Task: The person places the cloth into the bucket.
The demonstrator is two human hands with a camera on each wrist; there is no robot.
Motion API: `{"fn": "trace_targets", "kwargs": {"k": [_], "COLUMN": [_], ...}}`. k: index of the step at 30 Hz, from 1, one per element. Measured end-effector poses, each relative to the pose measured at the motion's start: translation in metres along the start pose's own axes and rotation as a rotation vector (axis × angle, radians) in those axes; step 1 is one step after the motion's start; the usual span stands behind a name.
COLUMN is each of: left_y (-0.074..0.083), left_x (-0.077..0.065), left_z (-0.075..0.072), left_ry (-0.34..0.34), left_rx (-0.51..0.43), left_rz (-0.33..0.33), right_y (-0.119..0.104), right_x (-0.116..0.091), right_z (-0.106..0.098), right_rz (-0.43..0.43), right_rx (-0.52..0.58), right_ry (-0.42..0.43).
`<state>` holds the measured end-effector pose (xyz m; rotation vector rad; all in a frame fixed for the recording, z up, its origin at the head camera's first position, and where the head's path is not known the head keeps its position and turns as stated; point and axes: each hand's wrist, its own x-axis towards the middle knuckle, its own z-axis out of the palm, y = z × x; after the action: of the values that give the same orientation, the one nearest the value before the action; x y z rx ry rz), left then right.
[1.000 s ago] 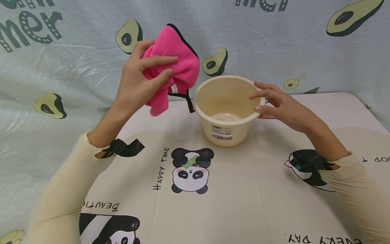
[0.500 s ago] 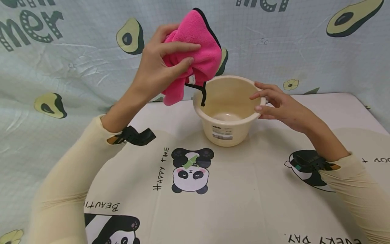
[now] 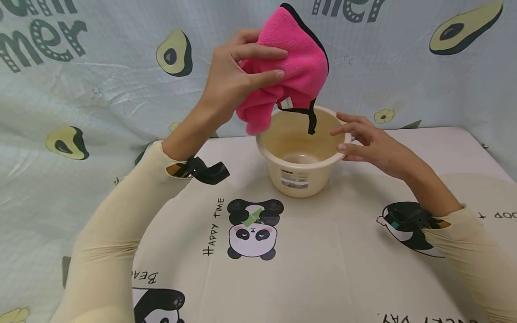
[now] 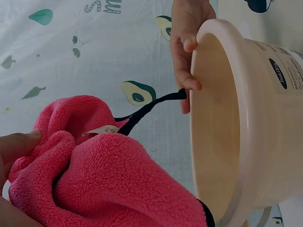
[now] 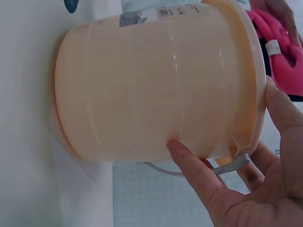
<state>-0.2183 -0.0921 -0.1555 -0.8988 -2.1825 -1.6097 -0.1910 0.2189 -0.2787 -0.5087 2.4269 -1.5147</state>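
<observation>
My left hand (image 3: pixel 234 80) grips a plush pink towel (image 3: pixel 299 67) with black edging and a small white tag. The towel hangs bunched over the left and back part of a cream plastic bucket (image 3: pixel 317 179), and its black loop dangles across the opening. In the left wrist view, the towel's folds (image 4: pixel 113 175) reach close to the bucket's rim (image 4: pixel 232 61). My right hand (image 3: pixel 375 143) holds the bucket's right rim, with fingertips over the edge. In the right wrist view, one finger presses the outer wall beside the grey handle (image 5: pixel 234 164). Inside, the visible bottom of the bucket is bare.
The bucket stands upright near the back of a table (image 3: pixel 307 260) with a panda-print cover. Behind it hangs a pale curtain (image 3: pixel 121 89) with an avocado print. Black camera mounts sit at both wrists.
My left hand has carried the pink towel rightward and slightly up, from beside the bucket to over its opening. My right hand and the bucket have stayed in place.
</observation>
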Motion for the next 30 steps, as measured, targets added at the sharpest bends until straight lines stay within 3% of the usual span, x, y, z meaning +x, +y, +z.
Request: {"fn": "trace_targets", "kwargs": {"k": [5,9,21,30], "left_y": [0.000,-0.004,-0.036,-0.051], "left_x": [0.004,0.006,-0.002,-0.019], "left_z": [0.011,0.018,0.028,0.019], "left_ry": [0.014,0.015,-0.072,-0.106], "left_rx": [-0.111,-0.144,-0.148,-0.089], "left_rz": [-0.011,-0.018,-0.058,-0.041], "right_y": [0.001,0.001,0.001,0.000], "right_x": [0.000,0.001,0.000,0.002], "right_z": [-0.001,-0.001,0.000,0.002], "right_rz": [0.002,-0.003,-0.009,-0.034], "right_rx": [-0.045,-0.047,-0.060,-0.063], "right_ry": [0.008,0.009,0.021,0.011]}}
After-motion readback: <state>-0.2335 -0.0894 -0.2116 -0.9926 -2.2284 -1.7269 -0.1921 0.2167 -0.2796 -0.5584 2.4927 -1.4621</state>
